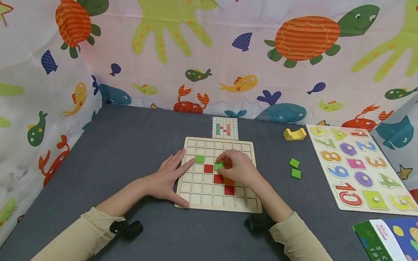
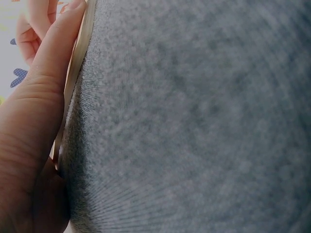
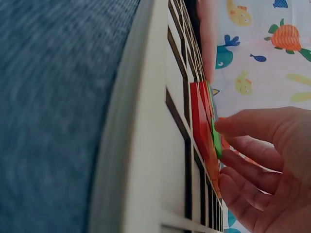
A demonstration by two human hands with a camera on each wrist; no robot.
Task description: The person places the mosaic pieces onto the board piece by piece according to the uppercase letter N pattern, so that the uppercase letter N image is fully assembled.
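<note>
A wooden grid board (image 1: 193, 194) lies flat on the dark table. My left hand (image 1: 165, 176) rests along its left side, fingers spread and straight, the thumb at the front edge. Over the middle of the grid my right hand (image 1: 240, 169) pinches a green square tile (image 1: 219, 166) between thumb and fingers; in the right wrist view the green tile (image 3: 216, 138) is right at the grid surface. Another green tile (image 1: 199, 159) sits in a cell up and left. Red tiles (image 1: 208, 169) step down to the right, and an orange tile (image 1: 229, 181) is partly hidden by the right hand.
A small pattern card (image 1: 225, 127) lies behind the board. To the right are two loose green tiles (image 1: 295, 173), a yellow curved block (image 1: 295, 134) and a number-and-shape board (image 1: 364, 169). A colourful box (image 1: 397, 251) stands front right. A printed cloth (image 1: 201, 33) surrounds the table.
</note>
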